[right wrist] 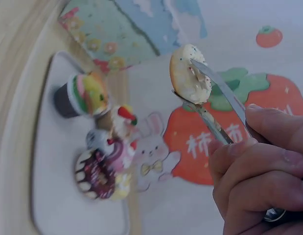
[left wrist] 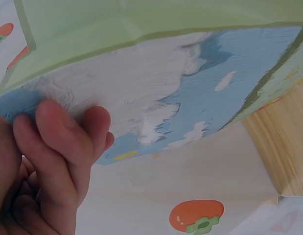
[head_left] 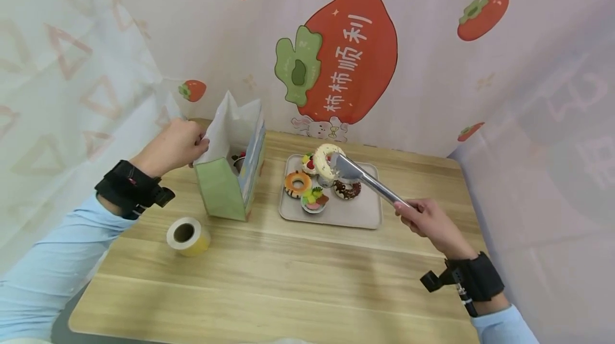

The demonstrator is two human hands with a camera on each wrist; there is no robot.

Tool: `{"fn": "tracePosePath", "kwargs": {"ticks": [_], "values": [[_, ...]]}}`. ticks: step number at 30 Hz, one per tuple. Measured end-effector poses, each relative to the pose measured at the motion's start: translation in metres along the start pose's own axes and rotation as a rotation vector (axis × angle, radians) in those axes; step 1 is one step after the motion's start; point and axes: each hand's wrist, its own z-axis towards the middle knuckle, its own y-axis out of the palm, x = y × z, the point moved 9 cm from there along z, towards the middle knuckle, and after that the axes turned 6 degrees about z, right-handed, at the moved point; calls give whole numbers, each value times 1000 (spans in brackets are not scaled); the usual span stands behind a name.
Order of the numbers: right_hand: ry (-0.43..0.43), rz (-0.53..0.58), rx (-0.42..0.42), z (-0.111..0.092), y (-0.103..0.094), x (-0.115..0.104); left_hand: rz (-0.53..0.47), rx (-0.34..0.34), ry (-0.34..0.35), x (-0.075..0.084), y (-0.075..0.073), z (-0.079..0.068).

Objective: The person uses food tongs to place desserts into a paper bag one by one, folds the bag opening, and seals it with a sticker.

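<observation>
My left hand pinches the upper left edge of a green and blue paper bag, which stands upright with its top spread apart. Curled fingers lie against the bag's painted side in the left wrist view. A cup-shaped treat shows inside the bag. In my right hand are metal tongs, their tips clamped on a white-iced donut with sprinkles, raised above the tray. On that tray sit an orange striped donut, a chocolate donut and several cupcakes, including one topped with fruit.
A roll of yellow-sided labels or tape stands on the wooden table, in front of the bag. Behind the table hangs a white cloth printed with persimmons, and more cloth closes off both sides.
</observation>
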Motion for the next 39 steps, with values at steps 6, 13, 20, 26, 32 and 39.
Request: {"fn": "tracePosePath", "kwargs": {"ticks": [6,13,20,26,32,39], "values": [[-49,7,-34,21,15,-35,-15,-2,12,3,0,0],[-85,11,-55,50,33,-68,-11,10,8,3,-3,0],[-105,15,-73,72,50,-93,-10,9,0,2,-1,-1],[-164,-51,-83,85,62,-122,-9,12,-9,2,-2,-1],[-239,-154,-101,93,72,-151,-30,-1,-14,0,-2,-1],[-282,-276,-109,100,79,-183,-31,-13,-24,-1,0,-1]]}}
